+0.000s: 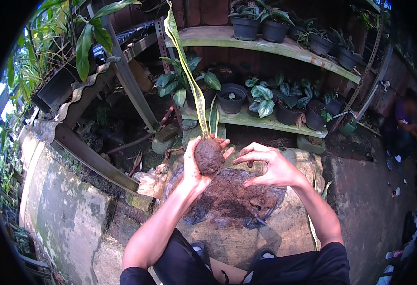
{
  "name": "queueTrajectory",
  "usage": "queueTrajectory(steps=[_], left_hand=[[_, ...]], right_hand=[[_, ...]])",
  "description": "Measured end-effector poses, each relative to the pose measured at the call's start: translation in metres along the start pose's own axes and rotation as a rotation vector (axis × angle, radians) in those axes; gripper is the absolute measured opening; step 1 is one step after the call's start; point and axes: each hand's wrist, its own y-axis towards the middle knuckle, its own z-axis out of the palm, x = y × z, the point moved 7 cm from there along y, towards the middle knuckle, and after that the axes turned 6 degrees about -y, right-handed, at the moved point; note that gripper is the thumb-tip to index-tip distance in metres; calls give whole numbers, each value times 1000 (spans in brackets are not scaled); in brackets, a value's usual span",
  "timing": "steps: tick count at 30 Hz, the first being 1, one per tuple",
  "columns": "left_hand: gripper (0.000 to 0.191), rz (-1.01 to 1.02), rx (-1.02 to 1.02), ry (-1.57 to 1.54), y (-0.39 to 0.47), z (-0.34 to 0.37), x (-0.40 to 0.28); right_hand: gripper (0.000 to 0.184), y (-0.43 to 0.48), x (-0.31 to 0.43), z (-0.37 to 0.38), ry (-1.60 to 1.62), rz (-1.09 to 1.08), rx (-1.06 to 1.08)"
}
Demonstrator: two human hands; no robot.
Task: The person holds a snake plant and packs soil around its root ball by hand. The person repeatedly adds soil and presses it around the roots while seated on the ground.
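My left hand (197,171) cups a ball of dark, moist soil (208,156) from below. A snake plant (190,78) with long, yellow-edged leaves stands up out of this root ball, one leaf much taller than the other. To the right of the ball, apart from it, my right hand (262,162) is raised with its fingers spread and curved, soil on the fingertips. Beneath both hands, loose brown soil (235,196) lies heaped on a dark plastic sheet (196,216) on the paving.
Ahead, a two-tier shelf (276,124) holds several potted plants. A metal frame (126,74) with corrugated sheeting (44,129) stands at the left. More variegated leaves (311,221) lie by my right forearm. A person (404,124) sits at the far right, near scattered items on the ground.
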Motion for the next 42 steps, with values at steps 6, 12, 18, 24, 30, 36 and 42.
queueTrajectory(steps=[6,12,18,24,30,36,42], left_hand=[[30,3,3,7,-1,2,-1],[30,4,8,5,0,-1,-3],[30,-1,6,16,-1,0,-4],[29,7,-3,28,-1,-1,-5],[32,3,15,5,0,-2,-5],[30,2,0,-1,1,-2,-4],[30,4,5,11,0,-2,-4]], right_hand=[[50,-3,-12,10,343,85,9],[49,-1,-10,10,355,120,45],[54,2,3,1,56,-42,-38],[60,-1,-16,12,403,130,-7],[60,1,-12,9,275,101,15],[60,1,-8,7,188,43,-7],[54,1,-8,7,124,68,51]])
